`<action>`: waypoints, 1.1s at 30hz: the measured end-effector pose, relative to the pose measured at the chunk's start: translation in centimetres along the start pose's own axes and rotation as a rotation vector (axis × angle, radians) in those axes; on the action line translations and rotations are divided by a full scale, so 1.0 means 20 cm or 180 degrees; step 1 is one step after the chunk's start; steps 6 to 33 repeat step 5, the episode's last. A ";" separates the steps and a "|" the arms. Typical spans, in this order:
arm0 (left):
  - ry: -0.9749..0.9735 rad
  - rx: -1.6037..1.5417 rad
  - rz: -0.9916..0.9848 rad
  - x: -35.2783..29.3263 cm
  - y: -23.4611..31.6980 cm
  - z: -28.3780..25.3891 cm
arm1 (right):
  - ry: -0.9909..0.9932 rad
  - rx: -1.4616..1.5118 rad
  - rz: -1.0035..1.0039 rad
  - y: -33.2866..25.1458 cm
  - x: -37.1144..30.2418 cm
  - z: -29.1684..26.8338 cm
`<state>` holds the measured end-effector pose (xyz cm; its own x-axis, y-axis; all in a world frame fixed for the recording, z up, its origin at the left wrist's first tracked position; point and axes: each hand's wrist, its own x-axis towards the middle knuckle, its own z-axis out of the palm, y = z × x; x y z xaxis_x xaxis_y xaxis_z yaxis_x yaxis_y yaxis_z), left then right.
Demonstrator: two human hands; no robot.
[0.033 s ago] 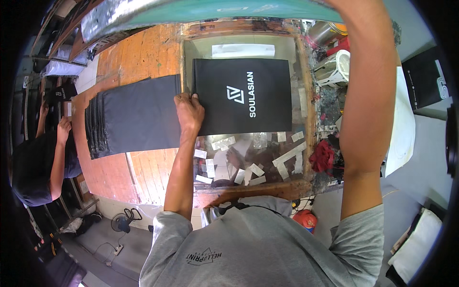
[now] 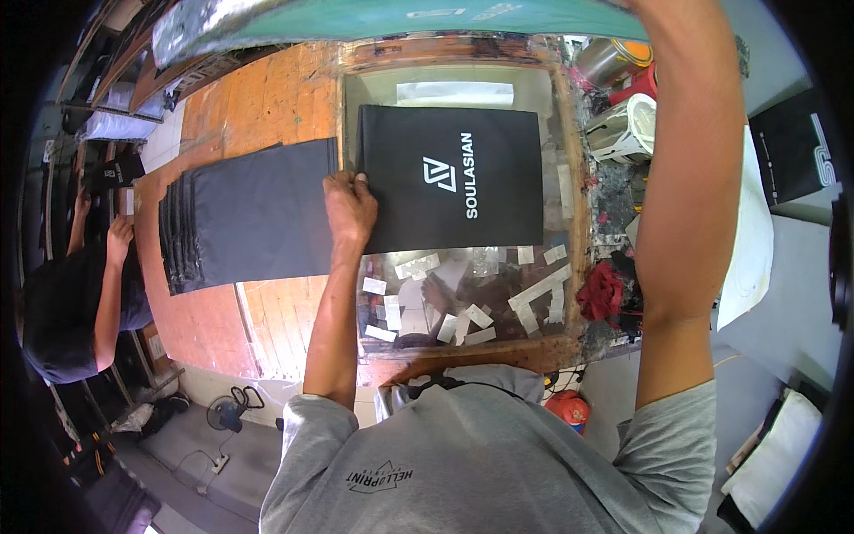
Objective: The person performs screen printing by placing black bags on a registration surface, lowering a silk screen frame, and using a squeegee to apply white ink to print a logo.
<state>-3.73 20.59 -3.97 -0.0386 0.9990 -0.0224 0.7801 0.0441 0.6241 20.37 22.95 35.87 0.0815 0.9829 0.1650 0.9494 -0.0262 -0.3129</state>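
Note:
A flat black printed sheet (image 2: 400, 187), cloth-like with a white logo and lettering, lies on a glass panel (image 2: 454, 294) set in a wooden frame. My left hand (image 2: 350, 212) is closed at its left edge, thumb on top and the other fingers curled. Left of that hand, a stack of plain black sheets (image 2: 258, 214) rests on the wooden table, its left edges fanned out. My right arm reaches up past the top border, so the right hand is out of sight. Near its wrist a green screen-printing frame (image 2: 374, 20) is raised along the far side.
Pale tape pieces (image 2: 391, 311) dot the glass. At the right stand a white tub (image 2: 636, 125), a metal can (image 2: 623, 55) and a dark red rag (image 2: 605, 294). Another person (image 2: 67, 311) at far left handles a black printed piece (image 2: 120, 173). A fan (image 2: 227, 414) stands on the floor.
My left hand has shifted very slightly left. The right forearm and the green frame have moved slightly; the black sheet stays almost where it was.

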 end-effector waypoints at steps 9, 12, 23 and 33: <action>0.0276 0.0183 -0.0251 0.19 -0.22 -0.37 | 0.0497 -0.0103 -0.0821 0.10 0.13 0.04; 0.0276 0.0183 -0.0251 0.19 -0.22 -0.37 | 0.0497 -0.0103 -0.0821 0.10 0.13 0.04; 0.0276 0.0183 -0.0251 0.19 -0.22 -0.37 | 0.0497 -0.0103 -0.0821 0.10 0.13 0.04; 0.0276 0.0183 -0.0251 0.19 -0.22 -0.37 | 0.0497 -0.0103 -0.0821 0.10 0.13 0.04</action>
